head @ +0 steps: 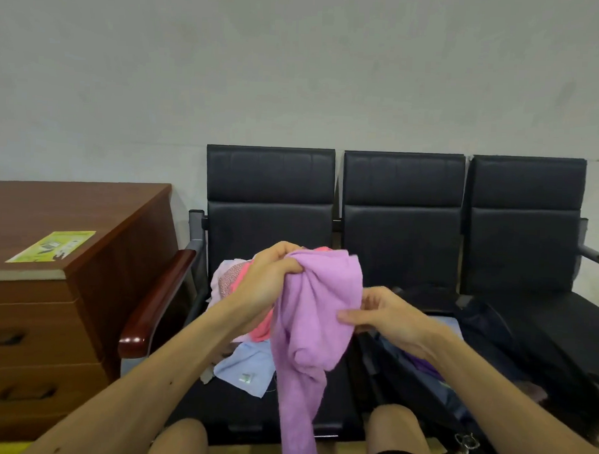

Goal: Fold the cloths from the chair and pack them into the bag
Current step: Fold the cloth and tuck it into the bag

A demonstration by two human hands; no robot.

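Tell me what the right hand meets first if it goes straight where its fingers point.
The purple cloth: the right hand points left and seems to pinch its edge. Beyond it, probably the left hand.

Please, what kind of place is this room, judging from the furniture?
Probably an office or a waiting room: a row of joined black padded seats stands against a bare wall, and a wooden desk with drawers stands beside it.
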